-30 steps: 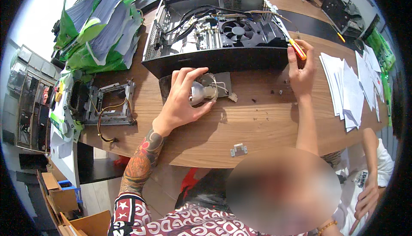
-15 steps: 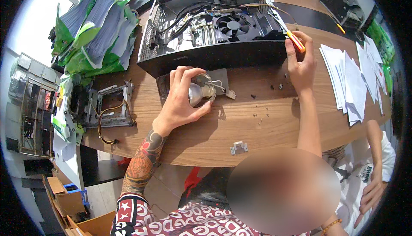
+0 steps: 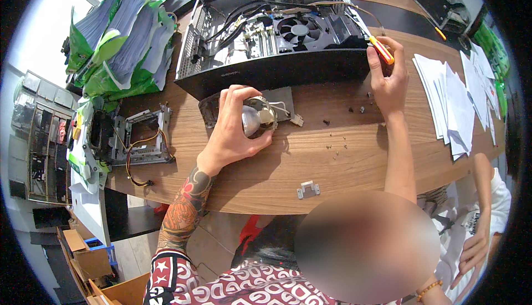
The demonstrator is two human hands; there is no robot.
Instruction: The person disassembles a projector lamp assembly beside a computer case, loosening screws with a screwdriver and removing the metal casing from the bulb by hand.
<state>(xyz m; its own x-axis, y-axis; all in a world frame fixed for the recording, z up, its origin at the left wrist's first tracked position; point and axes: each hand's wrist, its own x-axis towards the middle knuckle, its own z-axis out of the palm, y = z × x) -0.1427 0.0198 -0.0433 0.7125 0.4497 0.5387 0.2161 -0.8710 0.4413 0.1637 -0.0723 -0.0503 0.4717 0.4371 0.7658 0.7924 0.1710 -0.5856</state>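
My left hand (image 3: 234, 125) is curled around the rim of a round lamp (image 3: 254, 121), which has a silver reflector and a pale middle. A white cable with a plug (image 3: 297, 120) shows beside it. My right hand (image 3: 389, 78) grips a screwdriver (image 3: 381, 50) with a yellow and red handle, beside the near right corner of an open computer case (image 3: 277, 72). Inside the case are a black fan (image 3: 300, 31), cables and boards. Behind my left hand, a flat grey plate (image 3: 285, 95) lies partly hidden on the table.
Several small screws (image 3: 331, 147) are scattered on the wooden table (image 3: 266, 186), near a small metal bracket (image 3: 308, 190). To the left sit a metal frame with wires (image 3: 145, 139) and green bags of papers (image 3: 122, 44). White sheets (image 3: 443, 100) lie right, above another person's hand (image 3: 474, 252).
Both hands keep nearly the same places and grips. The view has shifted very slightly, and the other person's hand at the lower right has moved a little.
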